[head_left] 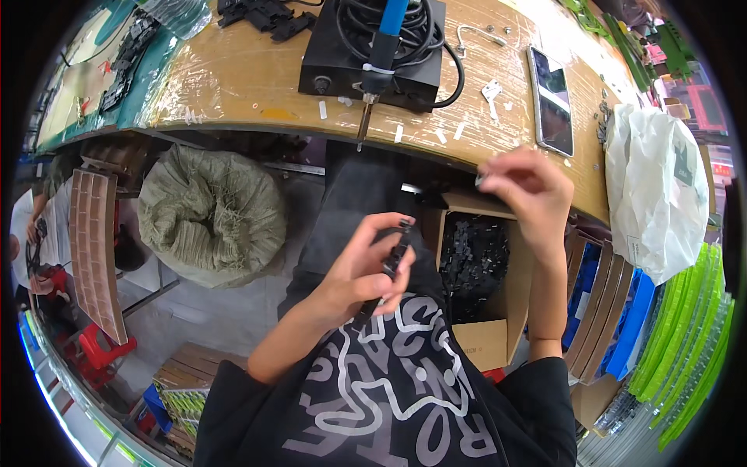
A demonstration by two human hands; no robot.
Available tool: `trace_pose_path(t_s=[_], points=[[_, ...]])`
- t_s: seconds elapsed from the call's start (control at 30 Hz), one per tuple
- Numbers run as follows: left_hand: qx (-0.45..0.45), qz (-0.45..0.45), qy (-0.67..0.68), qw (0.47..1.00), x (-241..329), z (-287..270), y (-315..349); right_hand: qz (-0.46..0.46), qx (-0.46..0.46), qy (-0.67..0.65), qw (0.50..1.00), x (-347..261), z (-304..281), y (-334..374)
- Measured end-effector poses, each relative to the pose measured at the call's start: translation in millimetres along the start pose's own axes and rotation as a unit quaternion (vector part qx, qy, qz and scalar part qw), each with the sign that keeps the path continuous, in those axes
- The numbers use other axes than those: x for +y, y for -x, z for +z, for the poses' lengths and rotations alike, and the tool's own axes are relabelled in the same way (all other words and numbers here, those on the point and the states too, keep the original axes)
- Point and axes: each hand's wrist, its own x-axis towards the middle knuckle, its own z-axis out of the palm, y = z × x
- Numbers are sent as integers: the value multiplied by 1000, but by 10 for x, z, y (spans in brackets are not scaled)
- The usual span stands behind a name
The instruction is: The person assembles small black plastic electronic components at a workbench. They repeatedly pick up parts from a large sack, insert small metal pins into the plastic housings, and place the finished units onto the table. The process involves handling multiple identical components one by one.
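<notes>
My left hand [364, 272] is closed around a small, narrow black plastic part [396, 258], held upright over my lap. My right hand [533, 189] is raised near the bench edge, thumb and forefinger pinched together. A tiny greyish piece [480, 180] shows at those fingertips, too small to name. Below the right hand stands an open cardboard box [520, 292] holding many small black parts [473, 265]. A soldering iron [380, 58] with a blue handle rests on a black box-shaped unit [331, 58], its metal tip reaching past the bench edge.
On the wooden bench [257, 70] lie a phone [551, 101], paper scraps and black parts [268, 17]. A white bag [657, 187] hangs at the right. Beneath the bench sits a woven sack [210, 214]. Green strips [681, 327] stack at lower right; another person [47, 233] is far left.
</notes>
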Motion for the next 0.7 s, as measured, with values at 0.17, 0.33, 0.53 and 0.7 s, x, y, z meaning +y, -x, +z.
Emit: trace_pose_path(t_s=[0.17,0.33,0.53,0.7], points=[[-36,-55,83,994,-51,32,-89,-53,-78,-62,994,-86,170,187],[-73,-91,142,983,-52,14,-89,-94,-100,-99,986,-11,280,188],[-58,-123,84,987,-59,49,-90,-97,-110,-93,985,23,327,174],[-54,-112,117,985,-70,47,-103,-151,-61,-11,987,29,383,192]])
